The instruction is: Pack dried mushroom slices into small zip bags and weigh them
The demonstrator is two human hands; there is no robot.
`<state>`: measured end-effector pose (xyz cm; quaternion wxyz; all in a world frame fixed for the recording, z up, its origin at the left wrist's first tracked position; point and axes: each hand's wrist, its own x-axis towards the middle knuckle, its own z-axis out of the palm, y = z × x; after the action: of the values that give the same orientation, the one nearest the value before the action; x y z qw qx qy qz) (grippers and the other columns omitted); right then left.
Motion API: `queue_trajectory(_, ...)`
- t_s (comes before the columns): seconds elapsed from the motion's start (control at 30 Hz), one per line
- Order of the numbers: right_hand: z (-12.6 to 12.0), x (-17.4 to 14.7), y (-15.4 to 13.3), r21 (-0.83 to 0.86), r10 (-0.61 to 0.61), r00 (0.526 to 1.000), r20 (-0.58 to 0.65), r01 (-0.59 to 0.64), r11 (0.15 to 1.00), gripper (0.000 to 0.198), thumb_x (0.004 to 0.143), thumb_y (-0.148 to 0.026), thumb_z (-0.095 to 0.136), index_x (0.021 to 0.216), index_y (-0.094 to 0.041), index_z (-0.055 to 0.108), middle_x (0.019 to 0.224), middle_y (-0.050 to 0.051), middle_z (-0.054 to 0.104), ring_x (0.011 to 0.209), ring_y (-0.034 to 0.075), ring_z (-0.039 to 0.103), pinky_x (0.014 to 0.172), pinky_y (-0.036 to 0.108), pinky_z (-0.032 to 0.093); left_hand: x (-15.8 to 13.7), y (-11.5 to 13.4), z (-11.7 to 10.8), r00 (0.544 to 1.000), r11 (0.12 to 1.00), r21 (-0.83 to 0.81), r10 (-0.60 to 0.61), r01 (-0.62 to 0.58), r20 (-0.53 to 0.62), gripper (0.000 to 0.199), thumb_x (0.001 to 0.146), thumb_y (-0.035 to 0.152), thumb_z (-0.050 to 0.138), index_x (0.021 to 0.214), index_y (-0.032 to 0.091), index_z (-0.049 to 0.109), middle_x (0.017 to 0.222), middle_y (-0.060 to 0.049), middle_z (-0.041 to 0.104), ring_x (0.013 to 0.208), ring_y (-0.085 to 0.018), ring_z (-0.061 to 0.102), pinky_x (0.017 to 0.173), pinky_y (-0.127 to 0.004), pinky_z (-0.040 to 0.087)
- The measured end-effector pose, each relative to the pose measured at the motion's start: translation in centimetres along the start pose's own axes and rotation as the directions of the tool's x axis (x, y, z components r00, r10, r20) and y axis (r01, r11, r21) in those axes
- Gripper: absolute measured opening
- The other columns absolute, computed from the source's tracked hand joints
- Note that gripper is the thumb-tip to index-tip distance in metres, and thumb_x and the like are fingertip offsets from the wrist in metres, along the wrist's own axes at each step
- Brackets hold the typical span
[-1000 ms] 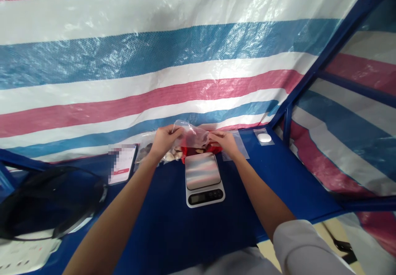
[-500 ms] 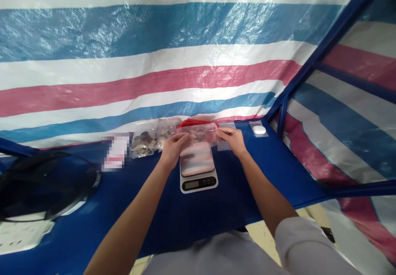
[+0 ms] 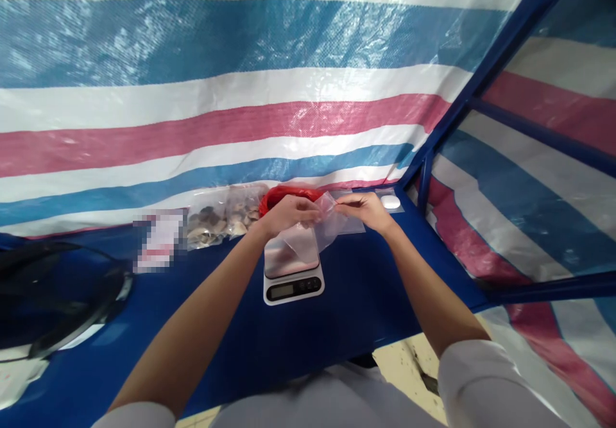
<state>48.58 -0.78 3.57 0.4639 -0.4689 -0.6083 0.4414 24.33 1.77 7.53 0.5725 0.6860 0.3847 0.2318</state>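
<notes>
A clear plastic bag point(image 3: 327, 232) hangs between my two hands, above the right part of a small white digital scale point(image 3: 292, 261). My left hand point(image 3: 292, 215) pinches the bag on one side with its fingers closed. On the other side, near the bag's top edge, the fingertips of my right hand point(image 3: 366, 210) are pressed together on the plastic. Behind my left hand lies a red plastic bag point(image 3: 276, 198), partly hidden by that hand. I cannot make out anything inside the clear bag.
Clear bags of dried brownish pieces point(image 3: 206, 226) lie left of the scale. A white oval object point(image 3: 389, 202) on clear plastic sits at the back right. A blurred paper point(image 3: 158, 242) and a black round object point(image 3: 52, 299) are farther left. Striped sheeting point(image 3: 216, 120) backs the blue table point(image 3: 356, 299).
The clear bag, stretched sideways between my hands before, now hangs lower and bunched at the top. My left hand has moved closer to my right. The view has shifted slightly right.
</notes>
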Motion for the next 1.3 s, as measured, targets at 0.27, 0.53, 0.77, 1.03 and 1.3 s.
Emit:
queue_trajectory(0.27, -2.4, -0.6, 3.3, 0.18, 0.226, 0.958, -0.176, -0.195, 0.964, 0.053, 0.063, -0.054, 0.087, 0.1, -0.018, 0.08, 0.095, 0.009, 0.08, 0.088, 0.027, 0.075, 0.065, 0.033, 0.063, 0.6, -2.0, 4.0, 0.965, 0.964, -0.252, 0.011, -0.079, -0.263, 0.034, 0.072, 0.043, 0.083, 0.09, 0.014, 0.077, 0.085, -0.008, 0.077, 0.074, -0.02, 0.069, 0.077, -0.037, 0.056)
queue_trajectory(0.53, -3.7, 0.3, 4.6, 0.231, 0.278, 0.952, -0.13, -0.243, 0.942, 0.049, 0.06, -0.05, 0.09, 0.096, -0.019, 0.081, 0.089, 0.006, 0.08, 0.085, 0.025, 0.076, 0.065, 0.031, 0.064, 2.8, -3.7, 7.4, 0.918, 0.922, -0.382, -0.092, -0.068, -0.385, 0.033, 0.069, 0.041, 0.083, 0.089, 0.016, 0.073, 0.083, -0.005, 0.076, 0.075, -0.019, 0.07, 0.08, -0.037, 0.058)
queue_trajectory(0.77, -6.8, 3.2, 5.8, 0.216, 0.298, 0.946, -0.125, -0.267, 0.939, 0.047, 0.057, -0.046, 0.093, 0.092, -0.018, 0.08, 0.082, 0.007, 0.079, 0.078, 0.023, 0.076, 0.069, 0.033, 0.065, 1.8, -4.1, 8.2, 0.826, 0.968, 0.232, 0.207, -0.095, -0.525, 0.021, 0.088, 0.03, 0.066, 0.104, 0.019, 0.073, 0.1, -0.01, 0.076, 0.086, -0.023, 0.072, 0.086, -0.038, 0.057)
queue_trajectory(1.03, -7.3, 7.0, 7.4, -0.054, 0.204, 0.978, -0.04, -0.206, 0.977, 0.033, 0.066, -0.039, 0.087, 0.09, -0.017, 0.081, 0.083, 0.006, 0.079, 0.075, 0.023, 0.074, 0.062, 0.031, 0.062, 1.9, -4.2, 10.4, 0.859, 0.515, 0.806, 0.512, -0.292, -0.016, 0.021, 0.097, 0.019, 0.05, 0.108, 0.016, 0.068, 0.111, -0.016, 0.07, 0.102, -0.029, 0.067, 0.093, -0.045, 0.055)
queue_trajectory(1.3, -4.6, 8.1, 8.0, -0.598, -0.027, 0.999, 0.037, 0.043, 0.8, 0.015, 0.085, -0.022, 0.071, 0.097, -0.021, 0.08, 0.098, 0.005, 0.081, 0.092, 0.025, 0.076, 0.091, 0.038, 0.06, 2.9, -6.1, 11.0, 0.937, 0.326, 0.916, 0.326, -0.234, 0.123, 0.023, 0.097, 0.027, 0.057, 0.11, 0.011, 0.068, 0.122, -0.017, 0.066, 0.115, -0.031, 0.062, 0.101, -0.043, 0.051)
